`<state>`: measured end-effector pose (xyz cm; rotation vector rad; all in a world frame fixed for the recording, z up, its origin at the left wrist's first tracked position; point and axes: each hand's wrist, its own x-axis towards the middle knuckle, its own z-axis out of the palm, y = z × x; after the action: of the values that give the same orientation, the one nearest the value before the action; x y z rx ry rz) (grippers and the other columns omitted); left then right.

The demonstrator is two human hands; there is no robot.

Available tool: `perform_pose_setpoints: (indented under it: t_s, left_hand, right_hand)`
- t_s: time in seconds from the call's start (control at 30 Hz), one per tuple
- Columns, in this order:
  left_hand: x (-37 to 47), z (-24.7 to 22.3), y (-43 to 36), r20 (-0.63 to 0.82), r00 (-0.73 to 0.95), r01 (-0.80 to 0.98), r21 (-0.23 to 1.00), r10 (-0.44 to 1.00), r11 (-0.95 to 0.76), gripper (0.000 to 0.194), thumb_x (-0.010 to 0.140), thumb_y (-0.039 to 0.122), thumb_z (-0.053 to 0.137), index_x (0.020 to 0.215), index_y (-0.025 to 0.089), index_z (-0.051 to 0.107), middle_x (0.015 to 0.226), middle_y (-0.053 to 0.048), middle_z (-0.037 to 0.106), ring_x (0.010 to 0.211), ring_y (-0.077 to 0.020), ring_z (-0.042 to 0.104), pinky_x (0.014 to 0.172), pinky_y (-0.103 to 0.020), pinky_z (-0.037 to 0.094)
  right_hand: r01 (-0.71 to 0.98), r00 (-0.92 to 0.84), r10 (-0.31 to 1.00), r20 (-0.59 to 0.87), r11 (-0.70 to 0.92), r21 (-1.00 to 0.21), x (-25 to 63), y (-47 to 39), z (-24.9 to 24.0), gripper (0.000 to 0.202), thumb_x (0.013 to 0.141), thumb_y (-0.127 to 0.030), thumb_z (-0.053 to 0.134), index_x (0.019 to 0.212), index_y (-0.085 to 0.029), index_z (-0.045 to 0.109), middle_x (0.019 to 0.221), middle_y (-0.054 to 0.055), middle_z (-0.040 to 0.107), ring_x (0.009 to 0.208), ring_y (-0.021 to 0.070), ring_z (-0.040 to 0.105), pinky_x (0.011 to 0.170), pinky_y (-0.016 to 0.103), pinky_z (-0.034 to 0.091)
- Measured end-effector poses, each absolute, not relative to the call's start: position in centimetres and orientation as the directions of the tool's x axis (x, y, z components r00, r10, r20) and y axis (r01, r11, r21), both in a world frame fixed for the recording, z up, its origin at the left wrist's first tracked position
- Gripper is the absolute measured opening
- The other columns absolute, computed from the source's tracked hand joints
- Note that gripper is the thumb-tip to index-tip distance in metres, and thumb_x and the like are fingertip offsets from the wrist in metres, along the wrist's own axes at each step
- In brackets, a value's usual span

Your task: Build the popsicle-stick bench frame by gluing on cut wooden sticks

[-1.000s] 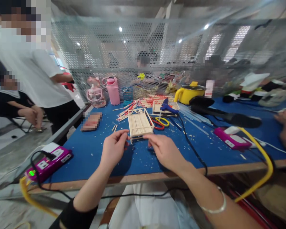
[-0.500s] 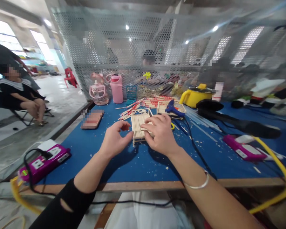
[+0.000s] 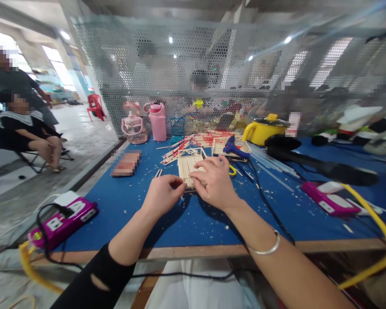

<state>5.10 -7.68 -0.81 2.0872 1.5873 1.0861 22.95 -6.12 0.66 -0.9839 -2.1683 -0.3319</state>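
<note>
Tray [image 3: 184,165] of pale sticks is sitting on the blue table [image 3: 122,219], right in front of the person, its near edge showing between the two thumbs. The left hand [image 3: 165,193] is pinching the near left corner, thumb and forefinger almost meeting there, while the other fingers are curling inward. The right hand [image 3: 215,182] is arching over the right side, fingers bent, fingertips reaching in above the stick floor. It is hiding much of that side, so I cannot tell whether those fingers are grasping the edge or only resting on it.

For tidy handling, the left hand should be steadying its corner lightly and the right should be pressing evenly along the near edge, as such thin sticks are likely giving under a hard squeeze. Holding the tray flat on the table is probably helping it sit square; lifting one corner alone is risking a twist. Pressure should be going down through the corners rather than sideways.

Behind it, a glue gun [image 3: 234,147] is lying across a second tray [image 3: 217,148], its cord [image 3: 264,200] trailing toward the table's front, so the right arm should be avoiding it. Red-marked sticks [image 3: 209,138] are lying heaped beyond, and a yellow loop [image 3: 233,170] is showing just beside the right hand.
</note>
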Motion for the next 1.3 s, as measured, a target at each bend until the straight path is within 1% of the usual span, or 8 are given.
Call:
perform_pose_setpoints:
  t_s: [0.27, 0.93, 1.13, 1.17, 1.23, 1.3]
  left_hand:
    - [5.12, -0.7, -7.72, 0.369, 0.097, 0.693, 0.641, 0.924, -0.329, 0.019, 0.078, 0.033, 0.059, 0.077, 0.02, 0.073, 0.077, -0.004, 0.074, 0.07, -0.0189, 0.066, 0.064, -0.027, 0.044]
    - [5.09, -0.7, -7.77, 0.375, 0.093, 0.699, 0.635, 0.922, -0.329, 0.018, 0.078, 0.034, 0.059, 0.076, 0.021, 0.072, 0.076, -0.003, 0.074, 0.068, -0.0182, 0.065, 0.062, -0.027, 0.044]
    - [5.05, -0.8, -7.78, 0.391, 0.101, 0.7, 0.625, 0.915, -0.345, 0.019, 0.079, 0.034, 0.058, 0.078, 0.019, 0.07, 0.078, -0.004, 0.073, 0.071, -0.0181, 0.064, 0.066, -0.028, 0.045]
    - [5.04, -0.79, -7.81, 0.392, 0.102, 0.698, 0.627, 0.914, -0.346, 0.019, 0.078, 0.034, 0.058, 0.08, 0.019, 0.069, 0.078, -0.004, 0.072, 0.071, -0.018, 0.064, 0.066, -0.028, 0.045]
    - [4.98, -0.72, -7.85, 0.393, 0.102, 0.689, 0.635, 0.914, -0.35, 0.019, 0.077, 0.035, 0.059, 0.083, 0.018, 0.068, 0.079, -0.004, 0.071, 0.071, -0.0177, 0.063, 0.066, -0.027, 0.045]
    - [4.81, -0.61, -7.85, 0.397, 0.098, 0.666, 0.655, 0.913, -0.357, 0.019, 0.076, 0.034, 0.059, 0.084, 0.018, 0.067, 0.08, -0.003, 0.071, 0.071, -0.0172, 0.062, 0.066, -0.027, 0.045]
  right_hand:
    - [0.731, -0.449, 0.546, 0.707, 0.679, -0.06, 22.9, -6.17, 0.77, 0.017, 0.082, -0.024, 0.056, 0.082, -0.027, 0.074, 0.101, 0.002, 0.067, 0.103, 0.0229, 0.05, 0.104, 0.05, 0.017]
    - [0.711, -0.44, 0.539, 0.718, 0.698, -0.089, 22.91, -6.1, 0.56, 0.017, 0.081, -0.025, 0.056, 0.08, -0.027, 0.073, 0.099, 0.002, 0.068, 0.102, 0.0225, 0.051, 0.105, 0.049, 0.015]
    - [0.7, -0.449, 0.529, 0.72, 0.709, -0.084, 22.78, -6.22, 0.65, 0.017, 0.081, -0.024, 0.056, 0.081, -0.027, 0.073, 0.097, 0.001, 0.068, 0.101, 0.0216, 0.053, 0.106, 0.049, 0.016]
    - [0.696, -0.45, 0.527, 0.721, 0.713, -0.086, 22.78, -6.29, 0.72, 0.017, 0.082, -0.024, 0.055, 0.083, -0.027, 0.073, 0.097, 0.001, 0.068, 0.101, 0.0216, 0.053, 0.106, 0.049, 0.016]
    - [0.682, -0.434, 0.517, 0.738, 0.724, -0.107, 22.93, -6.36, 0.9, 0.02, 0.081, -0.025, 0.056, 0.094, -0.026, 0.071, 0.101, 0.002, 0.069, 0.102, 0.0223, 0.054, 0.106, 0.049, 0.018]
    - [0.655, -0.37, 0.499, 0.783, 0.738, -0.161, 23.41, -6.14, 1.08, 0.028, 0.082, -0.028, 0.055, 0.107, -0.024, 0.067, 0.106, 0.004, 0.068, 0.104, 0.0229, 0.055, 0.104, 0.047, 0.025]
